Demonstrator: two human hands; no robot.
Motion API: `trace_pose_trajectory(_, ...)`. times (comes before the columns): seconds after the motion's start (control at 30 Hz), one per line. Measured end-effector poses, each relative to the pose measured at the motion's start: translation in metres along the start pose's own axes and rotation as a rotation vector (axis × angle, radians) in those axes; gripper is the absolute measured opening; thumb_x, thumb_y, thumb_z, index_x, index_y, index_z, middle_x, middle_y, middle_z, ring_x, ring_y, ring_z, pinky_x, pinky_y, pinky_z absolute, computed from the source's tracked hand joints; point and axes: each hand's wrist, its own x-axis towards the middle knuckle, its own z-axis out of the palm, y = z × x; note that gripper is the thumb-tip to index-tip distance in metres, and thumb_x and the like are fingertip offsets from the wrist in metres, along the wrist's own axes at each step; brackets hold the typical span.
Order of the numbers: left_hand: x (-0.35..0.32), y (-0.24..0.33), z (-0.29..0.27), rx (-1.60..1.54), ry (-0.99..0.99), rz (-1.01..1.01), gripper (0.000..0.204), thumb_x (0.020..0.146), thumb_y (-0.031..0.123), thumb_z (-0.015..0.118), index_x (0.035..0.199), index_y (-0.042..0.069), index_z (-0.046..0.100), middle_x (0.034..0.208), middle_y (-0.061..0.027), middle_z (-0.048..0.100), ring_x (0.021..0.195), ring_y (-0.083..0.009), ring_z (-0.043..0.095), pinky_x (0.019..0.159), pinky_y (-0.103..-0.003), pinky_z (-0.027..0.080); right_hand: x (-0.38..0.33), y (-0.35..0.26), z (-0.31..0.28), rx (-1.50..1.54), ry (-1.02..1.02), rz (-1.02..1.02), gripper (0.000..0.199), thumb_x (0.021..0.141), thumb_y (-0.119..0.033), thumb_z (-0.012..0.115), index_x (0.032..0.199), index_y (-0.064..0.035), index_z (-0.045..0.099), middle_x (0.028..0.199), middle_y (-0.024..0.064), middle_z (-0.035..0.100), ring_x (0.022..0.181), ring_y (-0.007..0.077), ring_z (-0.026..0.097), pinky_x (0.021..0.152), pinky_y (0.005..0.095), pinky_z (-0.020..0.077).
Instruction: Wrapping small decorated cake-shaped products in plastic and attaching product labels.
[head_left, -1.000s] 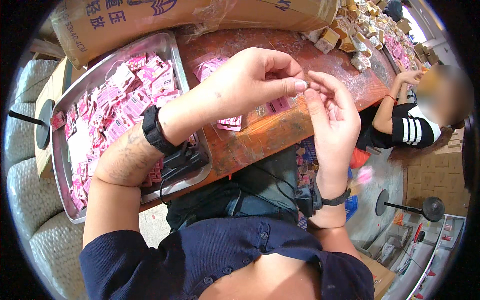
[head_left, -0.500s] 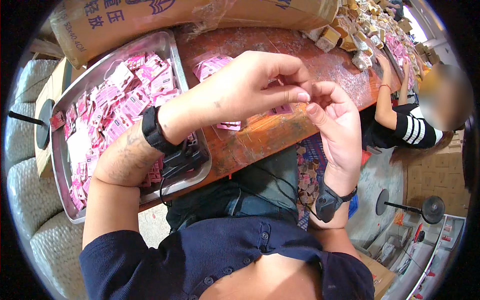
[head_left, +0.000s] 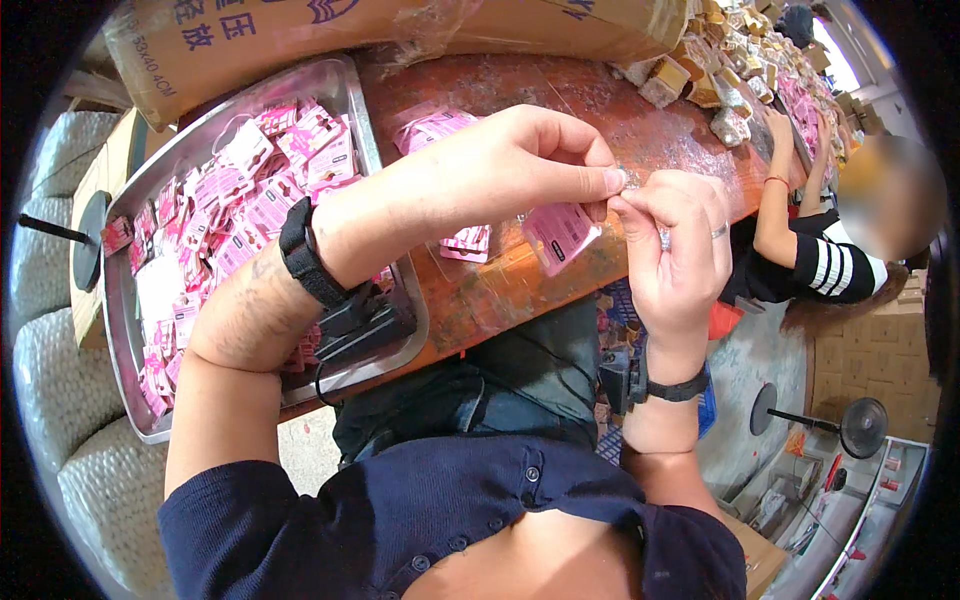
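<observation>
My left hand (head_left: 565, 160) reaches across the table with thumb and forefinger pinched on a tiny shiny piece (head_left: 627, 178), too small to name. Beside it, my right hand (head_left: 680, 235) is closed, its thumb and forefinger pinching at the same spot. Another glittery bit (head_left: 665, 238) shows between the right hand's fingers. Below the two hands a pink card (head_left: 560, 238) lies at the table's near edge. More pink cards (head_left: 466, 243) lie under my left forearm, and a further stack (head_left: 435, 128) sits behind it.
At left, a metal tray (head_left: 370, 130) holds many pink cards. A large cardboard box (head_left: 400, 30) stands along the back of the wooden table (head_left: 480, 300). Yellow-and-white pieces (head_left: 665, 80) are heaped at the far right, where another person's arms (head_left: 775, 190) reach in.
My right hand has turned so its back shows, and its fingers have closed beside the left fingertips. A shiny piece now shows between them. The pink card below is more exposed.
</observation>
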Motion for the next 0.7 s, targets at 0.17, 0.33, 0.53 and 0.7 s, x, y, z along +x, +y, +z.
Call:
trace_pose_trajectory(0.17,-0.002,0.001,-0.004,-0.025,0.0,-0.149,0.02,0.095,0.023,0.062,0.095,0.003,0.065,0.082,0.0042,0.065,0.075,-0.0024,0.059,0.064,-0.019,0.048,-0.001,0.011,-0.003,-0.106,-0.061,-0.3,0.022,0.069,-0.003,0.073,0.09,-0.0042,0.066,0.095,0.0078,0.063,0.088,0.0265,0.06,0.073,0.0365,0.0518)
trace_pose_trajectory(0.33,0.002,-0.006,-0.009,0.129,0.02,-0.059,0.018,0.093,0.021,0.066,0.093,0.002,0.065,0.079,0.0061,0.062,0.07,-0.0021,0.055,0.061,-0.019,0.045,0.002,0.018,-0.005,-0.133,-0.143,-0.369,0.025,0.066,-0.003,0.072,0.091,-0.0045,0.067,0.097,0.008,0.064,0.089,0.0271,0.061,0.076,0.0369,0.0526)
trace_pose_trajectory(0.53,-0.003,0.004,-0.004,0.322,0.102,-0.041,0.021,0.093,0.022,0.066,0.09,0.002,0.065,0.071,0.0083,0.056,0.065,-0.0013,0.049,0.055,-0.021,0.041,0.009,0.026,-0.005,0.097,-0.188,-0.173,0.025,0.071,-0.006,0.073,0.096,-0.0038,0.068,0.096,0.0097,0.065,0.087,0.027,0.061,0.078,0.0356,0.0513)
trace_pose_trajectory(0.7,-0.008,0.008,-0.005,0.46,0.13,0.003,0.021,0.09,0.02,0.068,0.088,0.0,0.065,0.067,0.0016,0.059,0.063,-0.0045,0.051,0.056,-0.025,0.044,0.007,0.025,-0.004,0.399,-0.355,0.079,0.041,0.073,-0.014,0.077,0.111,-0.0027,0.068,0.099,0.0136,0.067,0.091,0.0306,0.062,0.083,0.0378,0.0489)
